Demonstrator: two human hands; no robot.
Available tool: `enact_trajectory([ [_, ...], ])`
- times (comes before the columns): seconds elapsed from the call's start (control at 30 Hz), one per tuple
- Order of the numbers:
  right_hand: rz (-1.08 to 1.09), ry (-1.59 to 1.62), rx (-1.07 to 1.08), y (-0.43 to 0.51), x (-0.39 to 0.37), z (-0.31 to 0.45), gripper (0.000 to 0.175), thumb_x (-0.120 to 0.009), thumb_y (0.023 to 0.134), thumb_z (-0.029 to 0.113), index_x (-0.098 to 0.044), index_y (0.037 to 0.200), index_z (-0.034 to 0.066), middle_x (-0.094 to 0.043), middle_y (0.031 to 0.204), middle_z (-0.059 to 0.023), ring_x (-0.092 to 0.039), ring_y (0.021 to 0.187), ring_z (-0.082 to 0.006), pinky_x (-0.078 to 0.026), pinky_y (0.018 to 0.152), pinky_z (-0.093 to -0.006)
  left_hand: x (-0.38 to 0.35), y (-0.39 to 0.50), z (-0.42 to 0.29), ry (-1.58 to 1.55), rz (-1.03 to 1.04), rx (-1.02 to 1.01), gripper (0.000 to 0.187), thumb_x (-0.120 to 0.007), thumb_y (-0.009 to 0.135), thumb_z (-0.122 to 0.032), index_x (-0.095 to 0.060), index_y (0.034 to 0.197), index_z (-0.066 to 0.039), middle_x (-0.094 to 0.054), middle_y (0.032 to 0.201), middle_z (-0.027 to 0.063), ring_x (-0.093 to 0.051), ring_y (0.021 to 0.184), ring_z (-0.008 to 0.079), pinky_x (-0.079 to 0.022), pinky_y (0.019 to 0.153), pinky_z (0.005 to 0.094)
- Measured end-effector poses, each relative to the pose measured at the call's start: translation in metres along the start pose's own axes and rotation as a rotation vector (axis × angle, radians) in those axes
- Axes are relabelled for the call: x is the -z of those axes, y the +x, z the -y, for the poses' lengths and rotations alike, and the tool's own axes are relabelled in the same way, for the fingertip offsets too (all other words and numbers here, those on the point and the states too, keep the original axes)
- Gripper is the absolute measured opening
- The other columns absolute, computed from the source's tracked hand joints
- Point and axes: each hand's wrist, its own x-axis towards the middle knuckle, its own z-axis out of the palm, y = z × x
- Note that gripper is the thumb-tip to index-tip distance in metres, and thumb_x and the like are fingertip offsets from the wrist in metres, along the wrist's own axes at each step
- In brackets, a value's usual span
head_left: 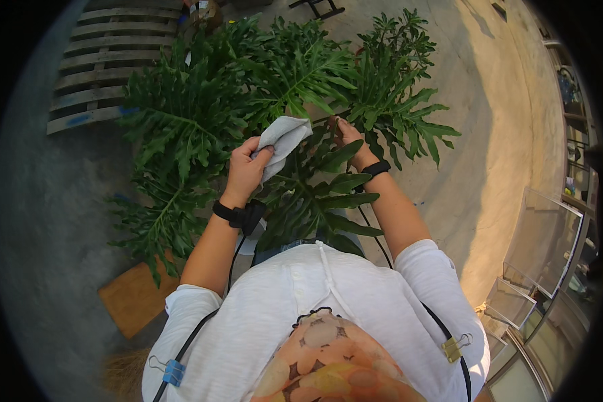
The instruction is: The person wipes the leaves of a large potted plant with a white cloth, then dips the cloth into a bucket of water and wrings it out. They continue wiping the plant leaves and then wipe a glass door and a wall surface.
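Large green plants with deeply lobed leaves [191, 120] spread in front of me. My left hand [251, 158] grips a light grey cloth [284, 143], its thumb on top and the folds sticking up to the right. My right hand [348, 134] is raised among the leaves, its fingers curled near a stem; leaves partly hide it, and whether it holds the stem is unclear. Between my forearms a broad lobed leaf [314, 201] hangs close to my waist, below the cloth. Both wrists wear black straps.
A wooden pallet [98, 78] lies on the concrete floor at the upper left. A brown board [138, 296] is at the lower left, beside dry bristles [125, 374]. Framed screens [545, 241] lean at the right. Black cables run along both my arms.
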Motion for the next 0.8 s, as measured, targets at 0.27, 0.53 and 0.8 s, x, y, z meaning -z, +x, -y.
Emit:
enact_trajectory([
  [0.27,0.323,0.124,-0.013,0.113,-0.022,0.006,0.028,-0.056,0.093,0.017,-0.057,0.117,0.0021,-0.061,0.098,-0.0072,-0.059,0.086,-0.0172,-0.047,0.072,-0.0293,0.022,0.088,-0.031,0.064,-0.261,-0.240,0.022,-0.060,0.089,-0.008,-0.064,0.109,0.002,-0.068,0.097,0.0037,-0.060,0.087,0.0100,-0.047,0.077,0.0256],
  [0.53,0.193,-1.519,0.356,0.102,-0.052,0.046,0.051,-0.053,0.091,0.035,-0.043,0.135,0.0100,-0.055,0.128,-0.0141,-0.050,0.118,-0.0332,-0.037,0.102,-0.0485,-0.018,0.149,0.076,0.745,-0.232,0.099,0.036,-0.052,0.080,0.001,-0.063,0.113,-0.012,-0.061,0.113,0.0088,-0.059,0.104,0.0336,-0.048,0.087,0.0403],
  [0.8,0.169,-1.325,0.560,0.118,-0.038,0.030,0.051,-0.046,0.094,0.041,-0.045,0.133,0.0081,-0.057,0.125,-0.0127,-0.054,0.113,-0.0308,-0.042,0.099,-0.0465,-0.080,0.157,0.040,0.766,-0.228,-0.145,0.043,-0.051,0.074,0.002,-0.061,0.114,-0.009,-0.061,0.113,0.0076,-0.060,0.100,0.0312,-0.049,0.085,0.0361],
])
